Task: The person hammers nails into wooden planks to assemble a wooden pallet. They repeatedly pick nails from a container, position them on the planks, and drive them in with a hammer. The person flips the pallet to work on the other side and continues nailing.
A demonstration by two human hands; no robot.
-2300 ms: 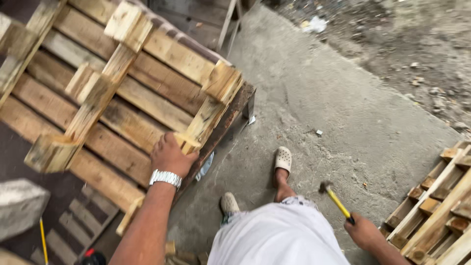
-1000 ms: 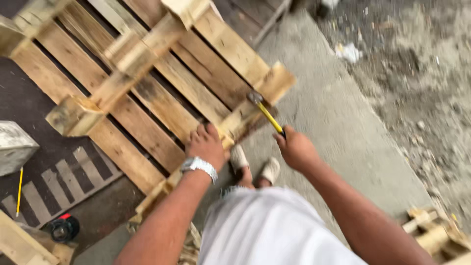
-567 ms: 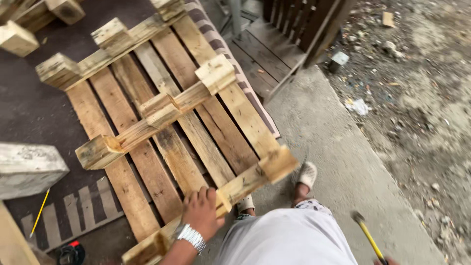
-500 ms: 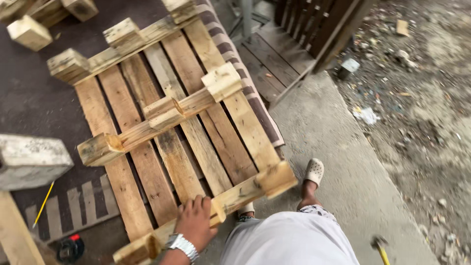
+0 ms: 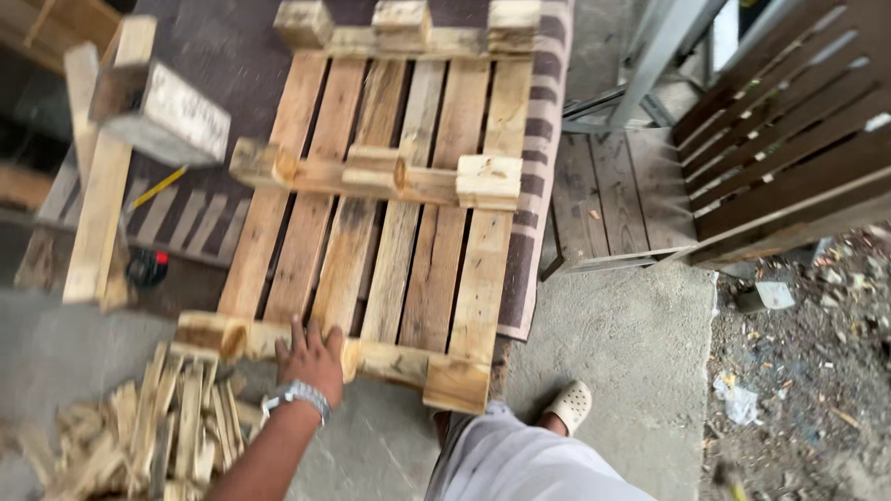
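One hand, the left hand (image 5: 311, 357), is pressing flat on the near rail of the pallet (image 5: 390, 232), fingers (image 5: 299, 329) spread across the wood and gripping nothing. A wristwatch (image 5: 297, 394) is sitting on that wrist. The right hand is not showing, so whether it is holding anything cannot be told.

The pallet is lying bottom-up on a dark striped mat (image 5: 529, 186), its near edge hanging just past the mat onto the concrete floor (image 5: 622, 343). Three cross rails with blocks are running across the slats: far, middle and near. The person's sandalled foot (image 5: 571, 405) is standing just beside the near right corner block.

To the left, a pile of broken wood strips (image 5: 139, 427) is lying on the floor just beside the near left corner. A loose plank with a block (image 5: 121, 139) is leaning over the mat further left, with a yellow pencil-like stick (image 5: 160, 186) and a small red and black object (image 5: 147, 267) near it.

Judging the step as steadying the pallet: the palm should be bearing straight down over the block, not the thin slat ends, keeping fingers out of the gaps and clear of any nails. Weight is best kept over the rail, foot staying clear of the corner.
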